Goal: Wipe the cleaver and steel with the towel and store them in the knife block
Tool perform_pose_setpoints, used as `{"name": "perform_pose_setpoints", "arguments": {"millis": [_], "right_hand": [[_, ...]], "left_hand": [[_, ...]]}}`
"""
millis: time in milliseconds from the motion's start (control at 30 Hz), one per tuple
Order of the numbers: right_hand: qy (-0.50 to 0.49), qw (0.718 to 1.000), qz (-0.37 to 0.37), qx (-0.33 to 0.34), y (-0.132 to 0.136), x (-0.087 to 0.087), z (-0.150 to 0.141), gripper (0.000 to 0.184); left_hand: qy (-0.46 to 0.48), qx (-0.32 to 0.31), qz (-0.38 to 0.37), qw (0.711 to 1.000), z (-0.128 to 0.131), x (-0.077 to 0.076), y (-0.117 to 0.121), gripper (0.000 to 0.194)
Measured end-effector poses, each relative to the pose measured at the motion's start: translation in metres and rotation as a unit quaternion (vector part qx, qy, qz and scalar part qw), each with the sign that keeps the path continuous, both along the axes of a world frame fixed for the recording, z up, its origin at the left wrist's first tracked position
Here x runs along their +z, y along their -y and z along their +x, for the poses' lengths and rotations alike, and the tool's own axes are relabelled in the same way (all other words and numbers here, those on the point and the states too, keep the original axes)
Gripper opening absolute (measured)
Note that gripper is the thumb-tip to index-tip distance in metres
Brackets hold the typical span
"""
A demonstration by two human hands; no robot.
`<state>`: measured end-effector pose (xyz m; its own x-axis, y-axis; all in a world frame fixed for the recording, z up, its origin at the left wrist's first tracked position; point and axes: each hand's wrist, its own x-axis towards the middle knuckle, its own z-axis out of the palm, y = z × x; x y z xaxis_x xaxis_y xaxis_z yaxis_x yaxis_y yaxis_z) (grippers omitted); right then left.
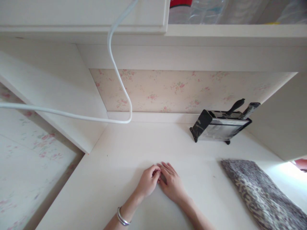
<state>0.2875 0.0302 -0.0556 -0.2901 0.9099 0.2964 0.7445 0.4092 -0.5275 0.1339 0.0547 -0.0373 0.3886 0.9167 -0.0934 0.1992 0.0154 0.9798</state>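
My left hand (148,181) is closed with its fingertips curled in a pinch, low over the white countertop (115,179). Whatever it pinches, if anything, is hidden or too small to name. A silver bangle (122,218) circles the left wrist. My right hand (171,182) lies palm down on the countertop, its fingers stretched forward and slightly apart. Its thumb and index finger come up against the left fingertips. A small greyish patch shows between the two hands, and I cannot tell whether it is an object or shadow.
A black-framed knife holder (219,127) with handles sticking up stands at the back right. A folded grey patterned cloth (259,191) lies at the right. A white cable (120,80) hangs across the upper left. An overhead cabinet (83,16) and open shelf (235,31) extend above.
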Motion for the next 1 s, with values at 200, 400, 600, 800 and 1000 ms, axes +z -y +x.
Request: {"name": "perform_pose_setpoints", "arguments": {"millis": [200, 400, 600, 800, 1000], "right_hand": [[0.005, 1.000, -0.003, 0.000, 0.000, 0.000, 0.000, 0.050], [0.011, 1.000, -0.008, -0.003, 0.000, -0.001, 0.000, 0.051], [0.010, 1.000, -0.012, -0.004, 0.000, -0.002, 0.001, 0.050], [-0.024, 0.999, -0.034, -0.001, 0.000, 0.004, -0.001, 0.048], [-0.159, 0.966, -0.204, 0.023, -0.001, 0.030, 0.029, 0.031]], "left_hand": [[0.000, -0.004, -0.001, 1.000, 0.000, -0.001, 0.000, 0.026], [0.001, -0.002, -0.001, 1.000, 0.000, -0.002, -0.001, 0.025], [-0.002, -0.008, 0.002, 1.000, -0.001, -0.001, -0.001, 0.026], [0.001, -0.001, -0.006, 1.000, 0.000, 0.000, 0.000, 0.026], [0.021, -0.015, -0.060, 0.998, 0.006, 0.003, -0.005, 0.024]]}}
